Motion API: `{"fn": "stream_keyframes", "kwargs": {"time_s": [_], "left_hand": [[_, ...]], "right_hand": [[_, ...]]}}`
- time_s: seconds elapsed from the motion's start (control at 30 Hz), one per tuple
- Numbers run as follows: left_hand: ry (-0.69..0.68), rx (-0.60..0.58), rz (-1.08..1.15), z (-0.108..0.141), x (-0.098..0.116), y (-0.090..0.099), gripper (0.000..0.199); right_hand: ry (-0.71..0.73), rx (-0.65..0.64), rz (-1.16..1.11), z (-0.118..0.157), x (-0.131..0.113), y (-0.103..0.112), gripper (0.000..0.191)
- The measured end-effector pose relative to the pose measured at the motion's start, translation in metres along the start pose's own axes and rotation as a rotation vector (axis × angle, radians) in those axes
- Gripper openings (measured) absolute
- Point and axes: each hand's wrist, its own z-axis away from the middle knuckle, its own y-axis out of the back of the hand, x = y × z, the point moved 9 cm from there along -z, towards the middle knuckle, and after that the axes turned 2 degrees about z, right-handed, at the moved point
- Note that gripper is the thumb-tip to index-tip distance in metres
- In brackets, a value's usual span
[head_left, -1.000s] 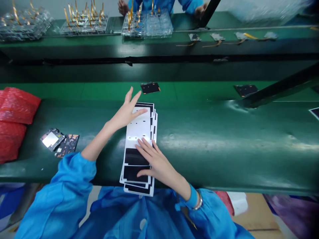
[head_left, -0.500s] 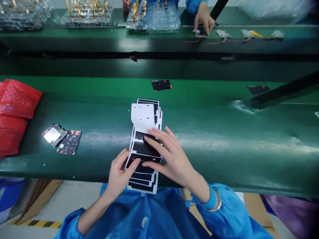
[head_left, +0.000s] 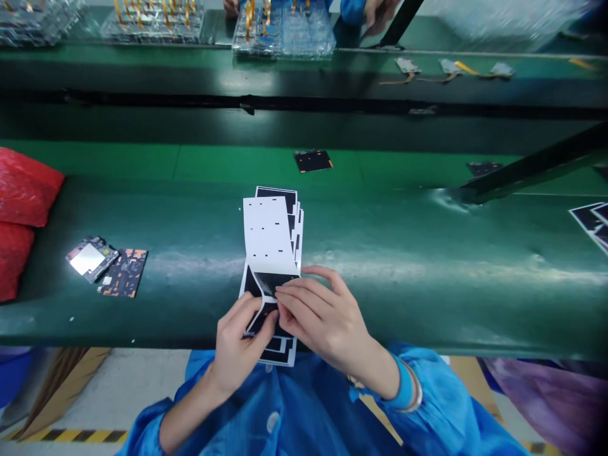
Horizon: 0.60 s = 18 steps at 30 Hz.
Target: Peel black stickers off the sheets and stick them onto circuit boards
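Note:
Over the bench edge, my left hand (head_left: 244,339) pinches a sheet of black die-cut stickers (head_left: 266,231) between thumb and fingers. The far part of this sheet is folded back, showing its white side with small dark slots. My right hand (head_left: 327,316) is closed at the same sheet, its fingertips pinching a black sticker section beside my left thumb; exactly which layer they hold is hidden. Beneath lies a stack of similar sheets (head_left: 280,356), slightly fanned, its far end lying on the green bench mat.
Two circuit boards (head_left: 124,273) lie at left near red plastic bags (head_left: 28,190). A black-covered board (head_left: 313,161) rests on the green belt (head_left: 228,164). More sticker sheets (head_left: 593,218) lie far right, near a black post (head_left: 536,161). Across are clear trays (head_left: 285,31) and a co-worker's hand (head_left: 380,14).
The folded white part now lies further open. My right fingers have drawn together and closed at the sheet, whose left edge now curls up. The co-worker's hand has moved back from the small board.

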Motion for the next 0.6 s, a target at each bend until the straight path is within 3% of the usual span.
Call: {"fn": "stream_keyframes", "kwargs": {"time_s": [0.07, 0.13, 0.2, 0.27, 0.3, 0.37, 0.43, 0.5, 0.6], "left_hand": [[0.093, 0.011, 0.049, 0.006, -0.013, 0.000, 0.014], [0.159, 0.062, 0.066, 0.014, -0.030, 0.004, 0.031], [0.125, 0.125, -0.087, 0.021, -0.039, 0.011, 0.033], [0.057, 0.136, -0.390, 0.024, -0.040, 0.013, 0.027], [0.034, 0.123, -0.526, 0.024, -0.040, 0.011, 0.026], [0.015, 0.089, -0.635, 0.021, -0.037, 0.007, 0.034], [-0.010, 0.054, -0.511, 0.017, -0.031, 0.004, 0.041], [-0.029, 0.000, -0.311, 0.014, -0.026, 0.003, 0.043], [0.036, -0.069, -0.121, 0.016, -0.030, 0.008, 0.043]], "right_hand": [[-0.136, 0.035, -0.156, 0.002, 0.019, 0.005, 0.017], [-0.379, 0.110, -0.355, 0.011, 0.053, 0.011, 0.016], [-0.637, 0.254, -0.483, 0.028, 0.085, 0.019, 0.013], [-0.766, 0.414, -0.521, 0.042, 0.099, 0.026, 0.011], [-0.762, 0.448, -0.533, 0.043, 0.097, 0.027, 0.011], [-0.627, 0.372, -0.581, 0.032, 0.077, 0.017, 0.014], [-0.420, 0.192, -0.657, 0.016, 0.046, -0.001, 0.017], [-0.308, 0.075, -0.724, 0.011, 0.027, -0.015, 0.022], [-0.477, 0.151, -0.810, 0.019, 0.046, -0.024, 0.024]]}}
